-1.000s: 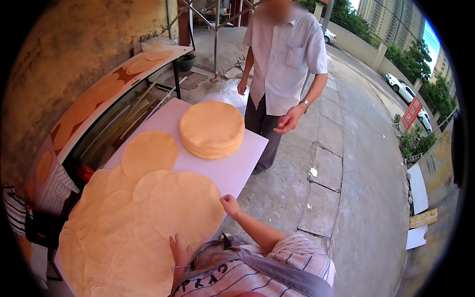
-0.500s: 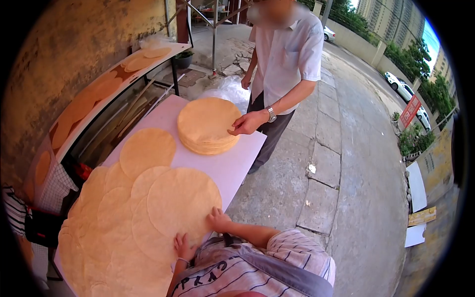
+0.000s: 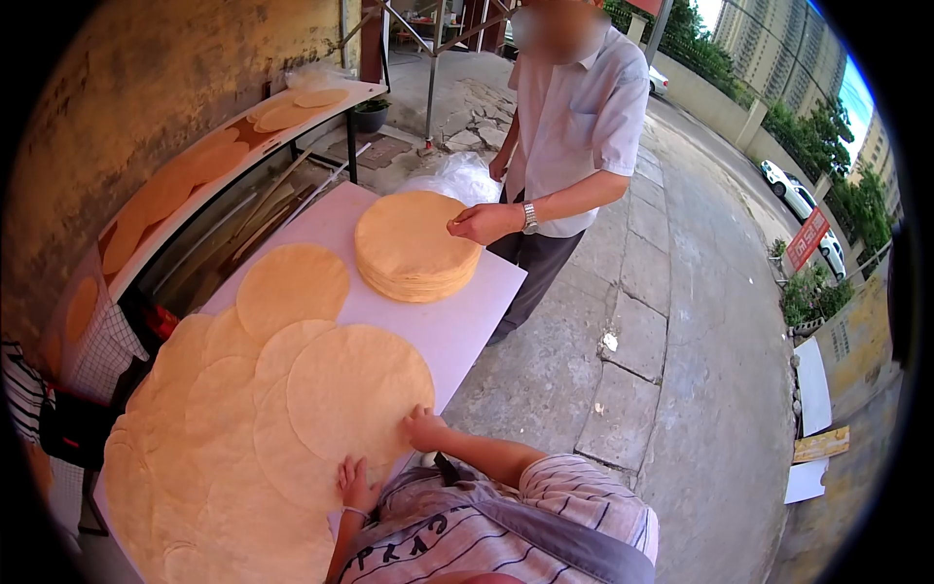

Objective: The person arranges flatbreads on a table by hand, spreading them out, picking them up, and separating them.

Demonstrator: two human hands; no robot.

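OK so far left there's a black bag (image 3: 78,428), or something bag-like, and I can't make out what's inside it. Just right of that a checked cloth (image 3: 102,350) hangs down by a long side counter (image 3: 364,92), which runs along a stained yellowish wall (image 3: 195,58) and has thin round sheets (image 3: 180,190) lying along it. Wooden strips (image 3: 263,209) are stashed underneath. Then comes the pale main counter (image 3: 457,336), its near left end covered by a big overlapping spread (image 3: 214,467) of the same tan rounds, with one sheet (image 3: 292,292) poking out at the far end. The left hand (image 3: 355,482) has its fingers loosely spread on the near edge of the top sheet (image 3: 360,389). Behind, on the ground, a dark pot (image 3: 370,119) has a bit of greenery in it. Back on the main counter, a neat thick stack (image 3: 413,248) sits near the far end. The right hand (image 3: 425,428) is at the right rim of the top sheet, fingers bent; can't tell if it's pinching. Crumpled clear plastic (image 3: 462,180) lies past the stack, and a co-worker's hand (image 3: 486,223) is at the stack's right rim, fingers bunched. Further right: cracked paving (image 3: 632,321), a white car (image 3: 788,188), a red sign (image 3: 806,241).
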